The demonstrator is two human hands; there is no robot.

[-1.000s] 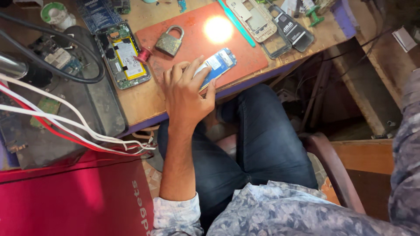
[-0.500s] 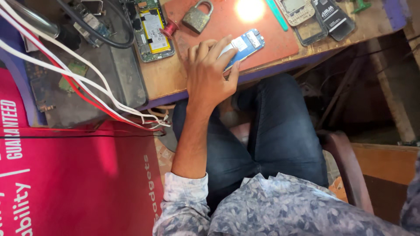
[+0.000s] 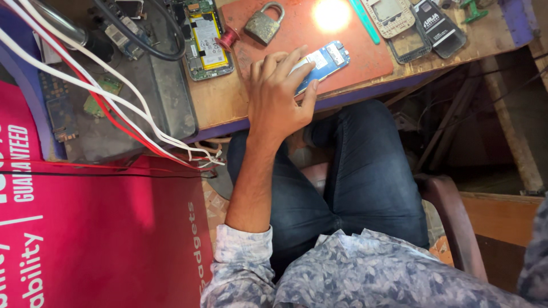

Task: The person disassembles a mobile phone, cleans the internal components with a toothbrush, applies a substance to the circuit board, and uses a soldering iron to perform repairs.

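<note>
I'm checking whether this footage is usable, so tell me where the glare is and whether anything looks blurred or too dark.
Head view: a blown-out lamp glare whitens part of the reddish work mat; the left hand on the blue circuit board is well lit and sharp, like the brass padlock; the space under the wooden bench, at the right, lies in deep shadow; no marked motion blur.

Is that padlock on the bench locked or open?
Locked, as far as it shows: the padlock lies flat on the reddish mat with both ends of its shackle seated in the body.
</note>
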